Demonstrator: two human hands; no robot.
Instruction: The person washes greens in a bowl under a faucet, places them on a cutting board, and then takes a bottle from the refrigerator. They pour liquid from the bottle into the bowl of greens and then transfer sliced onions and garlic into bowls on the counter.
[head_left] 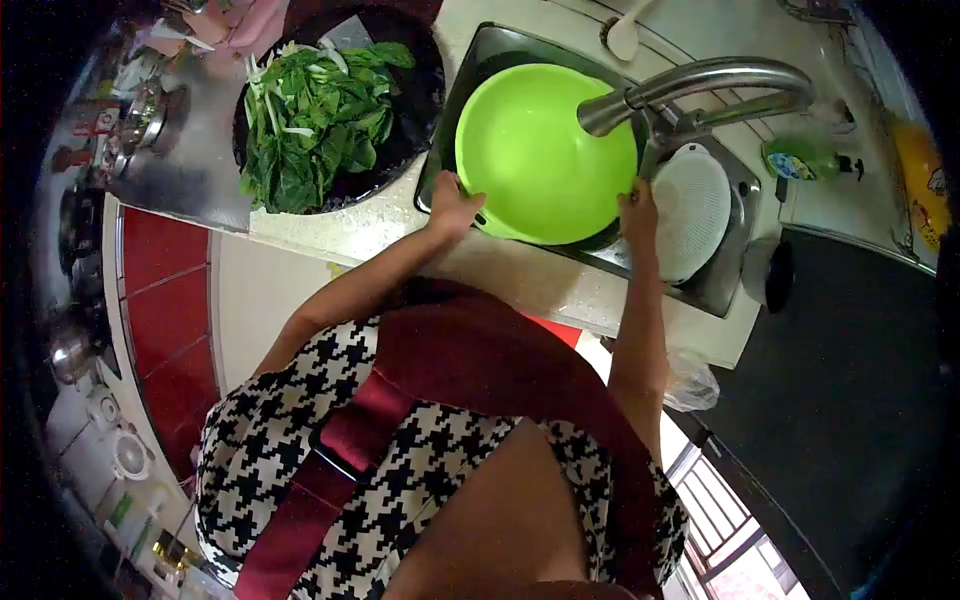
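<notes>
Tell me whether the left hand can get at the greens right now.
Probably yes, once it lets go: the left hand is holding the rim of the bowl, but the greens lie off to its left and nothing seems to stand between them.

Moderate indoor light shows the green basin [545,150] clearly, while a soft shadow dulls the counter [320,235] below it. Highlights streak the steel faucet [720,78]; the window [715,510] is nearly washed out. Wide-angle curvature bends the blurry margins into black corners.
</notes>
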